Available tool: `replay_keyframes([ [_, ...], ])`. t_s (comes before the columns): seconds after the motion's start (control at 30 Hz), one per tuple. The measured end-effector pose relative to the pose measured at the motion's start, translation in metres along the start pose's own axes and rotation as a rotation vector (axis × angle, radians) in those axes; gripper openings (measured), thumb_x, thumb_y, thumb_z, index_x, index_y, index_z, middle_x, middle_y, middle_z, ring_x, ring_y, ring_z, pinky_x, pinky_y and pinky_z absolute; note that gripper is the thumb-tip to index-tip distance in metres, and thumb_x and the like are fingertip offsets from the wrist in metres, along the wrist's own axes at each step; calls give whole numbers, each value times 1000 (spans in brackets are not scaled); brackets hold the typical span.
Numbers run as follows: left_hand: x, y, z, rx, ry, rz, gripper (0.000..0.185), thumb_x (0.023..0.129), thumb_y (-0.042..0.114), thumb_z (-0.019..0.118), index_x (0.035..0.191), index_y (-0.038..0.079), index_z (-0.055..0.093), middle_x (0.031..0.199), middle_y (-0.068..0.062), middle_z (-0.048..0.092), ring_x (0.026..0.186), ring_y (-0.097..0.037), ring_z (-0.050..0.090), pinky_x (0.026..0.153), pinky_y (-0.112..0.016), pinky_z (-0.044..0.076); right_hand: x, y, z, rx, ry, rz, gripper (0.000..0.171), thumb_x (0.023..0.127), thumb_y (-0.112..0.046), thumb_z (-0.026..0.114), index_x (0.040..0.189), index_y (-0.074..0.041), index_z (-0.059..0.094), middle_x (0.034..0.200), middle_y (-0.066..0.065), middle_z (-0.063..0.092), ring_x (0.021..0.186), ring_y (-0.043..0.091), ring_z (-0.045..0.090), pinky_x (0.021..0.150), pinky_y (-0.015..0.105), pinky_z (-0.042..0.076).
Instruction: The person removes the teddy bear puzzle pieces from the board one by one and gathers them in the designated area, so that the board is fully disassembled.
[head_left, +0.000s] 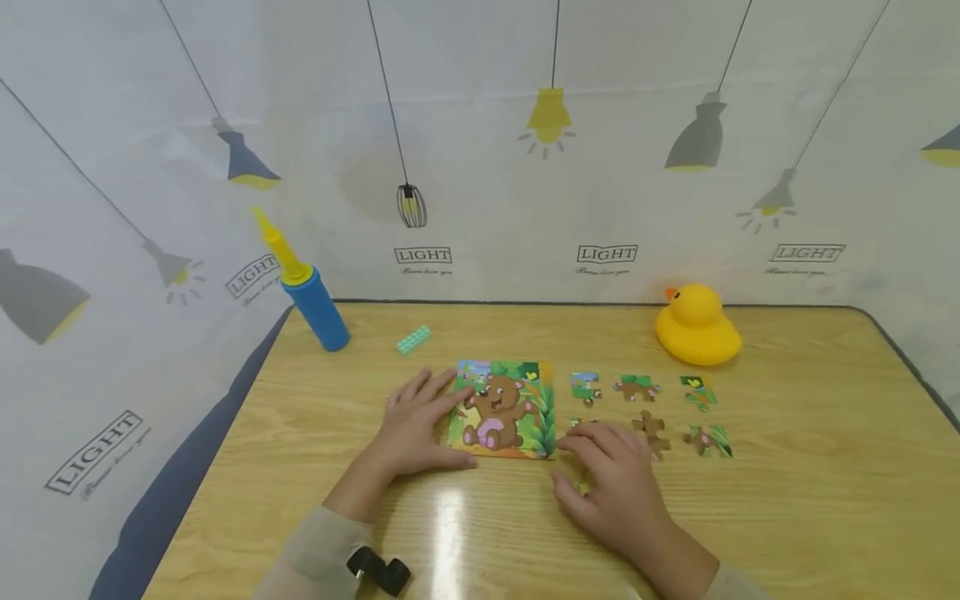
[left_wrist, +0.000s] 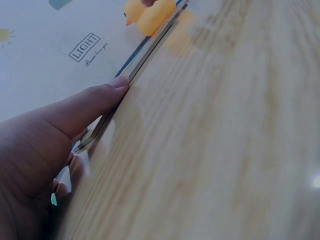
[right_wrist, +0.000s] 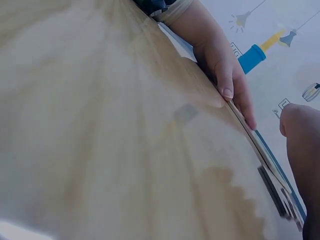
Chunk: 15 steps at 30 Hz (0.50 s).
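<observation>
A square bear puzzle board (head_left: pixel 501 412) lies flat on the table. My left hand (head_left: pixel 416 425) rests at its left side, fingers spread, the index fingertip over the picture and the thumb along the lower edge. In the left wrist view the thumb (left_wrist: pixel 97 100) touches the board's edge. My right hand (head_left: pixel 618 492) hovers by the lower right corner, fingers loosely bent and thumb apart. It partly covers some loose puzzle pieces. Beyond it lie several more, including a bear-body piece (head_left: pixel 651 433) and a leafy corner piece (head_left: pixel 708 440).
A yellow rubber duck (head_left: pixel 697 325) sits at the back right of the wooden table (head_left: pixel 825 483). At the back left stands a blue and yellow hand pump (head_left: pixel 315 304), with a mint toy brick (head_left: pixel 413 340) near it. A lamp-printed wall covering (head_left: pixel 495 167) borders the table.
</observation>
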<state>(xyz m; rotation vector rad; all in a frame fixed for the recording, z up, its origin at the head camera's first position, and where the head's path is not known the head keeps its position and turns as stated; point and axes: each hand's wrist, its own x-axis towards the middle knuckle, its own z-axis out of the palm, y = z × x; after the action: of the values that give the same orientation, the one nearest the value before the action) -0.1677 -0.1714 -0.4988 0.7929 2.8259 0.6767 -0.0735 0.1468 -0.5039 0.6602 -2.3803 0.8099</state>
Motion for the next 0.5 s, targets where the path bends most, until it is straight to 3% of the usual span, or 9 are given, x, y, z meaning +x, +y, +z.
replay_keyframes([
  [0.33,2,3,1,9,-4,-14,111,71,74,86,164,30,46,177,-2,22,162,-42,11,124,-66,10,29,-9,34,20,65,-74,15,82,-24,76,92,-12,80,104,1,75,96,24,64,81,50,46],
  [0.5,1,2,0,6,2,-14,109,72,73,86,164,30,47,177,-1,23,161,-42,12,123,-67,11,40,-14,48,29,76,-101,10,85,-23,77,86,-13,80,97,-2,73,85,21,61,73,42,49],
])
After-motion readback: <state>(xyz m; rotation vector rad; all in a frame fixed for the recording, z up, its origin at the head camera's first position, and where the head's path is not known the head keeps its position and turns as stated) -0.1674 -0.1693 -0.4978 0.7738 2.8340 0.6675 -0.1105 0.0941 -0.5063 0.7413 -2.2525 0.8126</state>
